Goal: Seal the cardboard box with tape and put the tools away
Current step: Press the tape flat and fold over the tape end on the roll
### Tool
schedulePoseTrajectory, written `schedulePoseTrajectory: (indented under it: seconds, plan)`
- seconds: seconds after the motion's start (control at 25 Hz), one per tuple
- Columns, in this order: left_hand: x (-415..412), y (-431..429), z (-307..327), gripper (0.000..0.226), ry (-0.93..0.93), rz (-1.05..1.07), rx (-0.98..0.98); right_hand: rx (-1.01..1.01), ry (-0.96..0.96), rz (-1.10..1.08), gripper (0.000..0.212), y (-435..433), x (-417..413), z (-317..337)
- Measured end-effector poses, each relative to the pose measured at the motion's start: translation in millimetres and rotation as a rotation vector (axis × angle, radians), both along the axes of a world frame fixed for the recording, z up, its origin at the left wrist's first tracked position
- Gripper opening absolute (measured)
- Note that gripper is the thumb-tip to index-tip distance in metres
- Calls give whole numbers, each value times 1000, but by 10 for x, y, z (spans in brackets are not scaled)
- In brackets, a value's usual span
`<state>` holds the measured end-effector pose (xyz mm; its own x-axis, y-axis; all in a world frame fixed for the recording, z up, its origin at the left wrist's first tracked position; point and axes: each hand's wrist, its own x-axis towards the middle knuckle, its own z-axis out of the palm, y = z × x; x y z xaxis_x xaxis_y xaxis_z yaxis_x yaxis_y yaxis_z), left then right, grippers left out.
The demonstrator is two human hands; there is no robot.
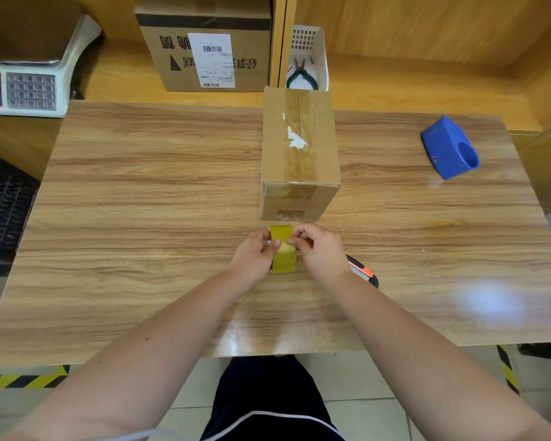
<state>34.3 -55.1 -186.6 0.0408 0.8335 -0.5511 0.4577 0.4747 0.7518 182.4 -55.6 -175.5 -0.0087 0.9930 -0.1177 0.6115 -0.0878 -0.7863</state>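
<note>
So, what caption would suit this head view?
Both hands, left hand and right hand, pick at a tape roll before a cardboard box.

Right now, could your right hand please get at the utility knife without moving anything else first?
Probably yes: the utility knife lies on the table just beside the right hand, nothing between; the hand must first let go of the tape roll.

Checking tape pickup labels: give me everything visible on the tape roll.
The tape roll is yellowish, glossy and translucent, like plastic packing tape. It stands on edge, its band facing the camera, just above or on the wooden table; contact unclear. It sits close in front of the cardboard box, apart from it. The left hand grips its left side, the right hand pinches at its top, seemingly at the tape's end. Core hidden.
</note>
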Motion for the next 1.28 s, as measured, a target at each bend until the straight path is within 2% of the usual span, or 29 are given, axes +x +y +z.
schedulePoseTrajectory:
  seconds: [0.24, 0.44, 0.56, 0.72, 0.88, 1.16, 1.28]
  plan:
    - [-11, 4, 14, 29, 18, -16, 1, -9, -26, 6, 4, -14, -18, -2]
    - [0, -13, 37, 25, 14, -13, 2, -4, -53, 21, 2, -65, -17, -3]
    - [9, -17, 42, 24, 8, -14, 4, 4, -41, -23, 18, -127, 2, -9]
    - [14, -27, 38, 26, 7, -15, 5, 132, -177, -5, 22, -168, 10, -50]
    - [45, -30, 65, 31, 26, -23, -8, 179, -209, -16, 18, -184, 14, -67]
    - [69, -46, 70, 32, 59, -15, 11, -100, 23, -136, 4, -100, 11, 87]
    - [76, -58, 40, 34, 40, -13, 12, -193, 92, -176, 15, -16, 0, 137]
